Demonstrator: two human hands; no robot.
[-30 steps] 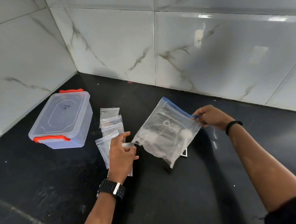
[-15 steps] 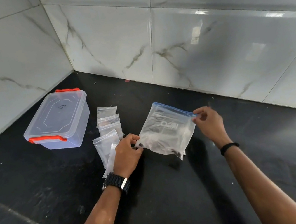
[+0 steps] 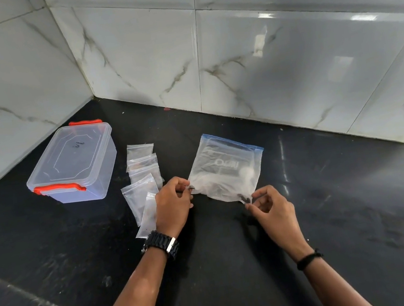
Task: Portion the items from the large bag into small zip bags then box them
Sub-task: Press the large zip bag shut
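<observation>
The left hand [image 3: 173, 205] pinches the near left corner of the large bag [image 3: 226, 169], thumb and fingers curled onto the plastic in a closed grip. The right hand [image 3: 270, 208] sits at the bag's near right corner with thumb and forefinger drawn together right at the plastic; whether that grip has actually caught the corner cannot be told.

The large bag lies flat on the black surface [image 3: 240, 266], its blue zip edge turned away toward the wall, with a few dark items gathered at the near end by the hands.

Doing this step well probably means finding the zip end rather than the sealed bottom. The bag would need turning so the blue strip faces the person. It should be kept low so the contents do not scatter when it opens.

Just left of the left hand lies a loose overlapping row of small zip bags [image 3: 144, 180], and the wrist partly covers the nearest one. A careless sweep could drag them. Further left stands the lidded box [image 3: 73, 165], its orange clips fastened, close to the corner of the tiled wall [image 3: 286, 60]. Open room lies to the right and toward the person.
</observation>
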